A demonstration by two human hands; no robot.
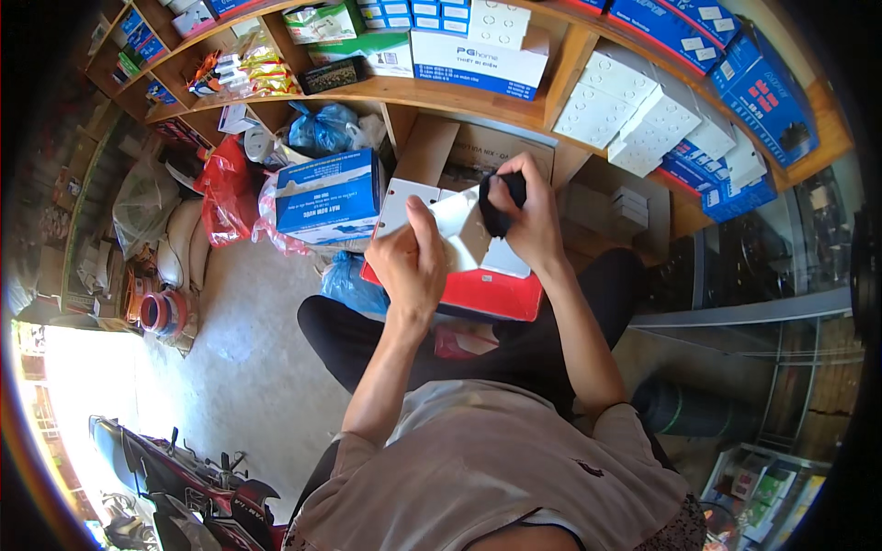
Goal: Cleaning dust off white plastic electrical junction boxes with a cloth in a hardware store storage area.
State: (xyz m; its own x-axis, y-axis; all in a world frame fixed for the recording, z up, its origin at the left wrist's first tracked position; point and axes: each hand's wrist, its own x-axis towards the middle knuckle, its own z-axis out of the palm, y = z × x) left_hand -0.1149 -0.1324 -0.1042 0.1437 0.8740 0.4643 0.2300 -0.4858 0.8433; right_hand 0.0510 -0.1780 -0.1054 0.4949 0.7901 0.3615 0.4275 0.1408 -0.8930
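Note:
My left hand (406,265) grips a small white box (460,231), its thumb pointing up along the near side. At the box's right end, my right hand (534,217) is closed on a black cloth (497,206), which touches the box. Directly beneath both hands is a red carton (490,296) with white boxes (508,256) on its top. Part of the white box is hidden behind my left hand.
A blue carton (327,200) stands left of the red carton, with a red plastic bag (224,193) beyond it. Wooden shelves (386,89) stocked with boxes curve across the back. A glass-and-metal case (744,310) stands right; a motorbike (200,489) is at lower left.

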